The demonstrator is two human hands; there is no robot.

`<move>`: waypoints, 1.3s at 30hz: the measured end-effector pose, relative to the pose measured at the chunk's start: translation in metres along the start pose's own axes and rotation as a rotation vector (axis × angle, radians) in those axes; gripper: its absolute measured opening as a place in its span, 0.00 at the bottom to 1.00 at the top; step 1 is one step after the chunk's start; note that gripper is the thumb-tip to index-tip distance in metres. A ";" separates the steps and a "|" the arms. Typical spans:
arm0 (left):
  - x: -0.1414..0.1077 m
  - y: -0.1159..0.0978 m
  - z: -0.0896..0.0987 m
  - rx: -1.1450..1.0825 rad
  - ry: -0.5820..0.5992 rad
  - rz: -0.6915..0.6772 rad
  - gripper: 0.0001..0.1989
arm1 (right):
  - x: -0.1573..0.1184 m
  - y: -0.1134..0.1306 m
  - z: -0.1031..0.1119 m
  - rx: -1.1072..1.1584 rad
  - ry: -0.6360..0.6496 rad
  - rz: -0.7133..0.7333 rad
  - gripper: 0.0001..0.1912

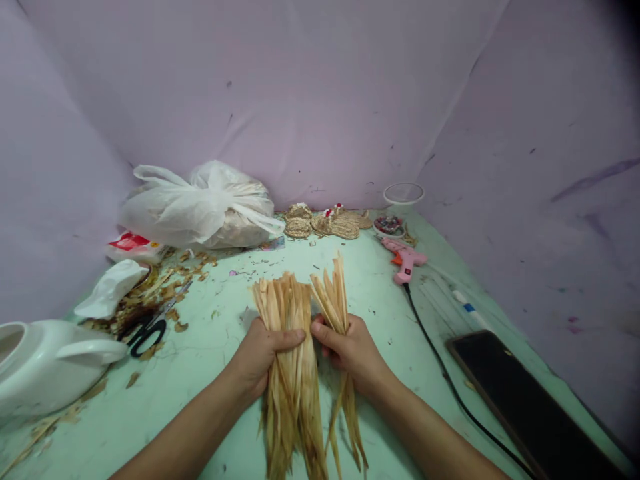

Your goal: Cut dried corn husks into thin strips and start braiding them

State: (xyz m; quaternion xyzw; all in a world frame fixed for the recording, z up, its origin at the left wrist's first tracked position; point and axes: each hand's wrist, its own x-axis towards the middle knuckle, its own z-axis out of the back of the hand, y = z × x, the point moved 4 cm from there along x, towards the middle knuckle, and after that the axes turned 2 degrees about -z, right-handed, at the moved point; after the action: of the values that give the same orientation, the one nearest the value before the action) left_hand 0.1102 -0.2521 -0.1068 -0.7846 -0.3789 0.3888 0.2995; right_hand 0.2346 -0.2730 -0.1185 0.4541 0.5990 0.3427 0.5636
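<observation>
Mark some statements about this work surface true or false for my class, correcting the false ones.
1. The left hand holds the wider bundle of dried strips. True.
2. The right hand is empty. False: it holds a thinner bundle.
3. The phone lies right of the glue gun's cord. True.
4. The black-handled scissors lie beside the phone. False: they lie near the white container.

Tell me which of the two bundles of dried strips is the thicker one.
The wide bundle, held in the left hand; the slim bundle, in the right hand, has visibly fewer strips.
</observation>
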 end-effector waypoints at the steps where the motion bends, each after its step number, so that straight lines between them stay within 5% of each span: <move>1: 0.000 -0.001 0.001 -0.002 -0.008 0.006 0.18 | 0.000 0.000 0.001 0.023 -0.004 -0.017 0.15; 6: 0.001 -0.008 0.003 -0.027 -0.040 0.006 0.18 | 0.000 0.004 0.003 0.088 -0.052 -0.034 0.19; 10: -0.001 -0.008 -0.003 -0.037 0.051 0.035 0.20 | 0.000 0.004 0.000 0.083 -0.034 -0.058 0.21; 19: 0.001 -0.006 -0.002 -0.012 0.066 -0.002 0.21 | 0.001 0.001 0.001 0.080 -0.048 -0.057 0.15; 25: -0.001 -0.009 -0.004 -0.041 0.159 0.091 0.22 | 0.000 0.003 0.002 0.172 -0.078 -0.055 0.14; 39: 0.002 -0.014 0.005 -0.100 0.090 0.118 0.25 | -0.001 0.007 0.000 0.194 -0.034 -0.021 0.10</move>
State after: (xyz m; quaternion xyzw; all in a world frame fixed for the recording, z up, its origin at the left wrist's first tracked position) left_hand 0.1021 -0.2418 -0.0992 -0.8362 -0.3371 0.3507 0.2533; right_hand 0.2361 -0.2712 -0.1113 0.5062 0.6243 0.2693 0.5305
